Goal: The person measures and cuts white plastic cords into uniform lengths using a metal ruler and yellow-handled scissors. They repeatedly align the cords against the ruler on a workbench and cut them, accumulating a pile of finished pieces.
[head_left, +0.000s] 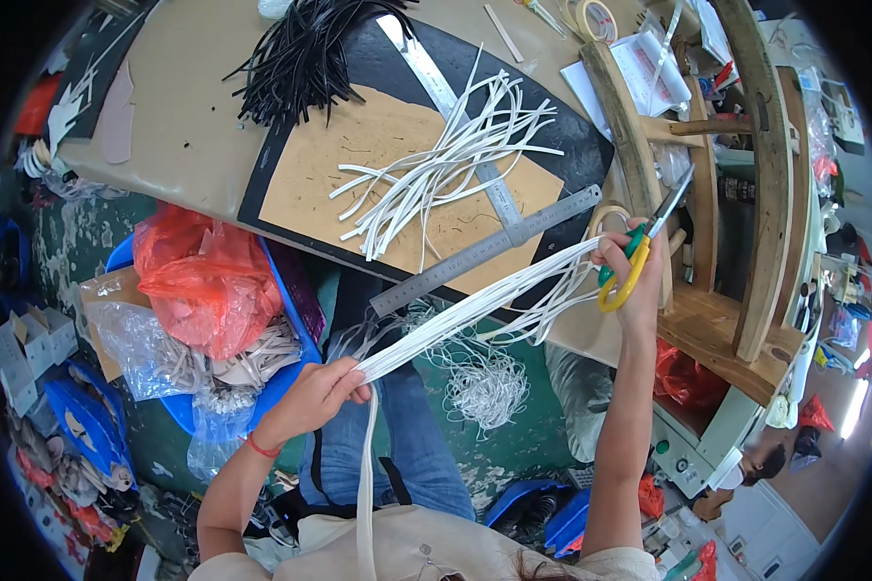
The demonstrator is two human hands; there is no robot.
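At far left, a blue bin (286,290) stands on the floor by the table (194,107), holding a red plastic bag (203,281) and pale scraps. Your left hand (325,397) comes up from below, forearm slanting inward, a red band (262,447) at the wrist; its thumb and fingers are clamped on one end of a bundle of white strips (484,295). A white tail drops from that fist over your shirt. The bundle runs taut, up and rightward, between your hands, in front of the table's near edge.

Behind it on the table, a black mat (572,145) bears a tan sheet (305,184), a loose heap of white strips (436,174) and two steel rulers (484,254), one crossing the other's end. One clump of black strips (305,58) lies at the mat's far left corner. The strips overlap too much to count.

Your right hand (635,257) is raised higher, arm nearly straight, its fingers closed on the bundle's other end and around one pair of scissors (638,259), blades pointing up and right. One wooden frame (775,174) stands just beyond, hemming in that hand's right side.
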